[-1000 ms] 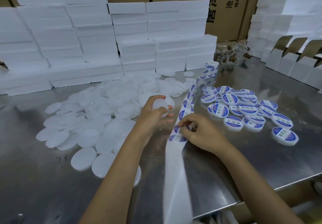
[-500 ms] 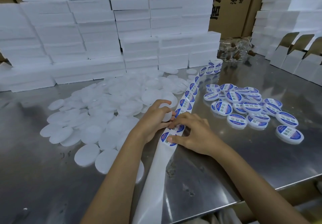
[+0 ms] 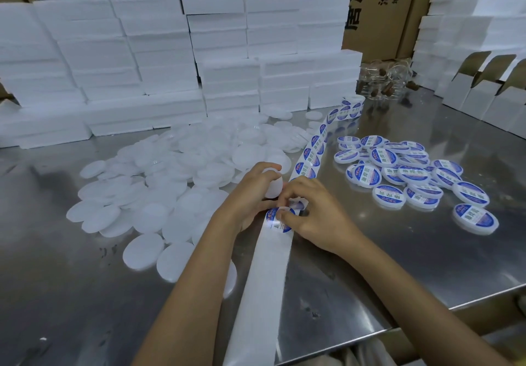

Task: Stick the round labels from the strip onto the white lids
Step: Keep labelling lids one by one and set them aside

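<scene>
While left hand [image 3: 247, 195] grips lid [image 3: 272, 185] — half hidden | right hand [image 3: 310, 212] pinches label [image 3: 280, 219] — print blurred

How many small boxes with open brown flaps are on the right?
3, in a row at the table's far right: left box, middle box, right box, cut by the frame. More may be hidden beyond.

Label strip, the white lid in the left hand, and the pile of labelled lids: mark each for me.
label strip [image 3: 312, 156], head view, on a printed label midway along it
white lid [image 3: 273, 186], head view, on its bare face beside the left hand's fingers
labelled lids [image 3: 412, 173], head view, on one lid's label
</scene>
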Action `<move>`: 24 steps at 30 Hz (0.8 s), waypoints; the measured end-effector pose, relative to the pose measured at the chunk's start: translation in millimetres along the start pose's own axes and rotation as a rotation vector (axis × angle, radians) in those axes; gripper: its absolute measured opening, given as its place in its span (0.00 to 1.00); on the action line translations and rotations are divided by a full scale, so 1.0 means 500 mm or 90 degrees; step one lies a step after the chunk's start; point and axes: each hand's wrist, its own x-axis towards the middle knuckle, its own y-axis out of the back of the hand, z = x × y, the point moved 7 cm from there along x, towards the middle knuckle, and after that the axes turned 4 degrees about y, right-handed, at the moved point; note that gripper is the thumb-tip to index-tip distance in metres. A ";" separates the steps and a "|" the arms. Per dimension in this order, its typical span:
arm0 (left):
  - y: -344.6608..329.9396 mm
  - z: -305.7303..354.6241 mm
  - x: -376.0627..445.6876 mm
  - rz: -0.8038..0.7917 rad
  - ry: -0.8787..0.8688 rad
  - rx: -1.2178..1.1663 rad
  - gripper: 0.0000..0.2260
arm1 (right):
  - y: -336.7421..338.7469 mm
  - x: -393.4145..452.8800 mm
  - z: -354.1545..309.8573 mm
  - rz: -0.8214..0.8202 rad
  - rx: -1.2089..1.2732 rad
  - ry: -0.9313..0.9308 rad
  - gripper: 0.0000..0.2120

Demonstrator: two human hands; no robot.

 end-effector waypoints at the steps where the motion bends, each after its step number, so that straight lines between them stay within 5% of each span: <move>1: 0.001 0.000 0.000 0.002 0.000 -0.006 0.11 | 0.006 0.000 -0.001 0.011 0.066 -0.013 0.05; 7: 0.000 -0.009 0.000 -0.015 0.068 -0.147 0.15 | 0.067 0.028 0.025 0.147 0.413 -0.144 0.08; 11: 0.006 -0.006 0.002 -0.021 0.036 -0.185 0.14 | 0.079 0.067 0.036 0.172 0.426 -0.179 0.09; 18: -0.017 0.006 -0.008 -0.106 0.047 -0.495 0.13 | 0.020 0.078 0.032 0.219 0.458 -0.207 0.09; 24: -0.022 0.005 -0.007 -0.057 0.056 -0.503 0.15 | 0.010 0.074 0.024 0.209 0.363 -0.164 0.12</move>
